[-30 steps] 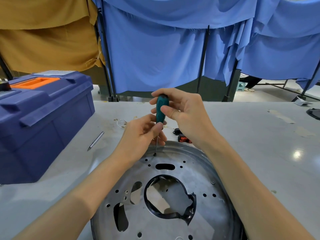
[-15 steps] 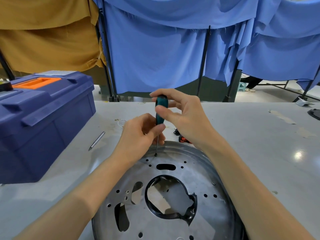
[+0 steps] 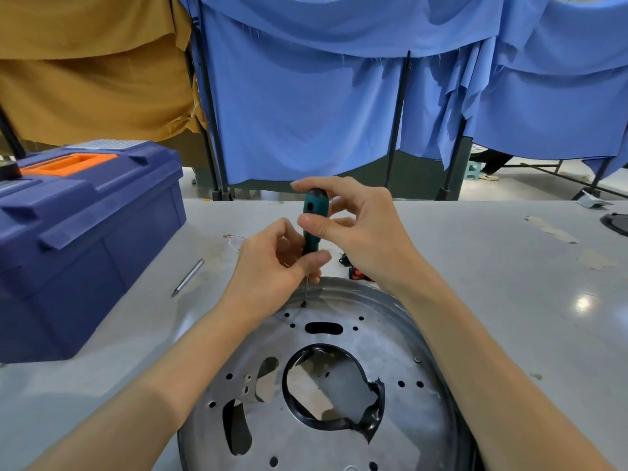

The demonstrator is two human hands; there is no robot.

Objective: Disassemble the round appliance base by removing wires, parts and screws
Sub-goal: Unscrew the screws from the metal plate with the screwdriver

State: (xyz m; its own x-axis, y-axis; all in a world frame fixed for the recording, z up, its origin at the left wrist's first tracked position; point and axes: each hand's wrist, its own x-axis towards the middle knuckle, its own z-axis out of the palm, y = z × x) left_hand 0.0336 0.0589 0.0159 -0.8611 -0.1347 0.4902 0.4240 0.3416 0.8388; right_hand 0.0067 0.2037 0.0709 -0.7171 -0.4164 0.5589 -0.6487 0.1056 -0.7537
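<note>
Barely any change since half a second ago: only a slight roll of the right hand's [image 3: 363,239] fingers round the screwdriver [image 3: 312,205] handle, with the tip planted on the same spot as before.

Nearest, flat on the grey table [image 3: 492,283], the round metal base [image 3: 407,426], cut off by the bottom edge of the view and flanked by both forearms. At its middle a large opening edged with a torn black ring [image 3: 372,399]; left of that, two longer cut-outs; just beyond it, a dark oval slot [image 3: 323,328]; small round holes all over. On the right side, close to the right forearm, one screw [image 3: 417,360] seated in the plate.

At the far rim of the base, both hands on the tool. Low down, the left hand [image 3: 268,270], thumb and fingers pinching the thin shaft just under the handle. Higher and just to the right, the right hand, thumb and fingertips curled round the teal handle, forefinger over its top. Screwdriver upright, tip down on the plate just inside the far rim, beyond the oval slot.

Just past the rim, under the right wrist, a small red and black part [image 3: 355,273]. Left of the hands, a thin white wire [image 3: 234,239] and, nearer, a slim metal rod [image 3: 188,277] lying loose on the table. Further left, a big blue toolbox [image 3: 85,239] with an orange recess in its lid. At the far right edge, part of a dark round thing [image 3: 616,224]. Behind the table, blue curtains [image 3: 306,113] on black poles, and mustard cloth [image 3: 85,79] at the far left.
</note>
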